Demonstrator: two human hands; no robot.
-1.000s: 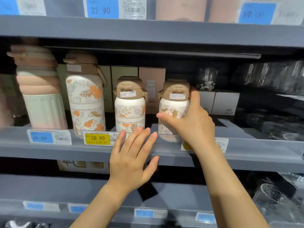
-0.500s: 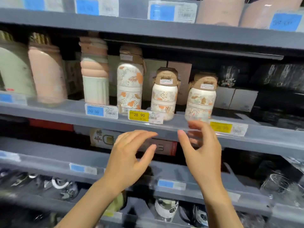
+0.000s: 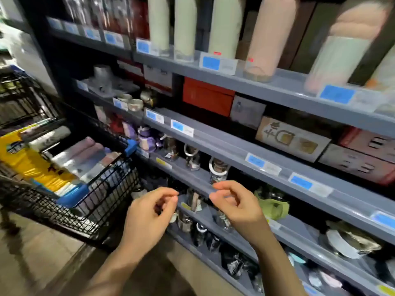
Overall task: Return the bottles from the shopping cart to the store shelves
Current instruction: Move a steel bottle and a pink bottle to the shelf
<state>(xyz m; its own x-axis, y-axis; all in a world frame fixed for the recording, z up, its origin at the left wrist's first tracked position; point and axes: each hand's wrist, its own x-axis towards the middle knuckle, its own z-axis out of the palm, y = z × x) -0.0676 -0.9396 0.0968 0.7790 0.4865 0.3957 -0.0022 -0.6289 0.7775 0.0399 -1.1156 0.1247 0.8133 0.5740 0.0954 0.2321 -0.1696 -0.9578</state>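
Both empty hands, left hand (image 3: pixel 147 218) and right hand (image 3: pixel 237 207), hover loosely curled beside the cart (image 3: pixel 102 189)

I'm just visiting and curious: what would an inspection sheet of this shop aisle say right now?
Surface: grey store shelves, several tiers with blue price tags.
Job's things: pink bottles lying in the shopping cart; tall bottles standing on the upper shelf.
Clutter: yellow package in the cart; red box, cups and glassware on the shelves.
Hands: left hand and right hand both empty, fingers loosely curled, in front of the lower shelves.
Cables: nothing seen.
Surroundings: tan floor; image blurred.
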